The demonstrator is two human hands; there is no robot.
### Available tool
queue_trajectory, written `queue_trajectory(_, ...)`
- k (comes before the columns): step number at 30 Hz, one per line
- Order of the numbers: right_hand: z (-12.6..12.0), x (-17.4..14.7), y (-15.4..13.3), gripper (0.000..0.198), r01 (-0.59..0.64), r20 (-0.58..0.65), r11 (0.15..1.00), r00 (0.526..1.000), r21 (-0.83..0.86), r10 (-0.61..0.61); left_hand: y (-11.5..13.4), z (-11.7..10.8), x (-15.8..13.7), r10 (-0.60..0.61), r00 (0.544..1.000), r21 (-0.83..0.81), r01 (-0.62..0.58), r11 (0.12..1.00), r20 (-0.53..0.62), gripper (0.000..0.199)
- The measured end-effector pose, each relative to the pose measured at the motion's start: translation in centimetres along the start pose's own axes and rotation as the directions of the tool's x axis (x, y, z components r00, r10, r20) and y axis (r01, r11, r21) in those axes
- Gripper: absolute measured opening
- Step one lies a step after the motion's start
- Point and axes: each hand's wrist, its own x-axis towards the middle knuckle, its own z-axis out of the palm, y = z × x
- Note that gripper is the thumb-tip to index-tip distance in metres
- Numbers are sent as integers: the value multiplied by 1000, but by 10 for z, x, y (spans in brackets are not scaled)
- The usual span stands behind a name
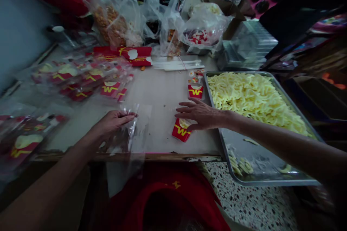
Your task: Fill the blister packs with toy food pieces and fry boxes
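My left hand pinches the edge of a clear plastic bag, which hangs partly over the table's front edge. My right hand reaches in from the right with its fingers spread. It is over a small red fries carton with a yellow W-like mark and pale pieces at its top; whether the fingers touch it I cannot tell. Just beyond that hand lies another red carton, with small colourful pieces above it.
At right stands a metal tray heaped with pale yellow fry-shaped strips. Filled clear packets pile up at left. Behind are white sticks, bags of small pieces and stacked clear boxes.
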Motion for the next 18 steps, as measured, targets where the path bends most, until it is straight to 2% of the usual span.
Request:
queue_trajectory(5,6,23,2,125,61,-17,998,998,36,-60,2,-10,-1,-1,999,135,-3,991,32,35)
queue_trajectory(9,16,42,-9,116,98,0,994,995,37,-98,6,-8,1,1,997,65,3,998,-72,35)
queue_trajectory(12,12,52,-19,109,41,-4,995,999,91,-41,11,-3,-3,-7,989,6,8,1000,-148,34)
queue_trajectory(15,-7,55,-26,110,-53,-126,992,990,112,67,15,2,-10,-15,981,75,30,997,-191,37)
queue_trajectory(18,-29,55,-30,110,-183,-317,982,929,54,190,20,9,-16,30,980,180,6,984,-198,37)
